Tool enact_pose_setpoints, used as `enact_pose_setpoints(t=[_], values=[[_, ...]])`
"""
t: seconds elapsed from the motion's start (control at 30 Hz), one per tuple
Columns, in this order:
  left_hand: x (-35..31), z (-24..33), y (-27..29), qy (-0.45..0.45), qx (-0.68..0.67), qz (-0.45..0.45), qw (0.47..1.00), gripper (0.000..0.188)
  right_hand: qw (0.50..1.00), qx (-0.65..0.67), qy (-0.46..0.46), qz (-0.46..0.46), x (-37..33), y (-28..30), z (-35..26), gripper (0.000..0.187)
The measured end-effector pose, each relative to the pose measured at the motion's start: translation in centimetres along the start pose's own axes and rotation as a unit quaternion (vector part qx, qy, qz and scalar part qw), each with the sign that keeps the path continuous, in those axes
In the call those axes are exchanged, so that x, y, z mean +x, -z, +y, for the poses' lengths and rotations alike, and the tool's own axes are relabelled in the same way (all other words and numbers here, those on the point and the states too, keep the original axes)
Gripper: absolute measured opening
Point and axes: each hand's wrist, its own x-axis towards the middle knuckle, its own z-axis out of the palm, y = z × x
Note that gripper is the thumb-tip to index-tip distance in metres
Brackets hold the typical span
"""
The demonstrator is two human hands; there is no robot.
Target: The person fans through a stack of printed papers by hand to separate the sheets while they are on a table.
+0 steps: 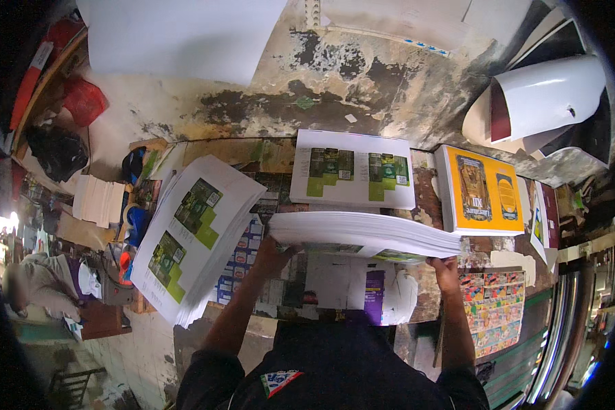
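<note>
Between my hands stands a thick stack of printed sheets (362, 229), tipped up on its long edge and bowed a little. My left hand (275, 256) is closed round its left end, and my right hand (444, 268) grips the lower right corner. Just behind lies a neat stack of white sheets with green prints (352, 171). Another stack with the same green prints (198, 239) is on the left, set at a slant with its edges fanned. To the right sits a pile with a yellow and black printed cover (485, 191).
The worn worktable (417, 301) is covered with scraps and prints. A colourful printed sheet (492, 311) is at the right. Rolled white sheets (550, 96) lean at the far right by the stained wall (362, 68). A person (44, 287) is at the far left.
</note>
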Motion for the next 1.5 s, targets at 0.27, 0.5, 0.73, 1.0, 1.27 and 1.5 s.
enact_pose_setpoints(t=[0.27, 0.5, 0.73, 1.0, 1.27, 1.5], values=[[-2.4, -1.3, -2.3, -0.187, -0.014, 0.088, 0.978, 0.105, 0.997, 0.038, -0.002, 0.068, -2.5, -4.7, 1.8, 0.057], [3.6, -16.7, -7.2, -0.205, 0.057, 0.134, 0.968, 0.087, 0.993, -0.101, 0.021, 0.06, -0.8, -3.8, 8.3, 0.071], [10.4, 4.1, 1.0, -0.147, 0.057, 0.157, 0.975, 0.064, 0.971, -0.156, 0.047, 0.174, 13.0, -10.4, -6.4, 0.06], [19.4, 3.8, -1.4, 0.031, 0.097, 0.018, 0.995, 0.08, 0.932, -0.336, 0.118, 0.062, 20.3, -5.0, -2.3, 0.076], [0.8, 2.3, -9.4, 0.006, -0.218, 0.159, 0.963, 0.107, 0.906, 0.276, -0.266, 0.177, 4.0, -5.3, 1.6, 0.074], [8.5, 1.8, -10.3, 0.19, -0.692, 0.129, 0.684, 0.066, 0.878, 0.371, -0.285, 0.1, 10.1, -13.4, -4.5, 0.086]])
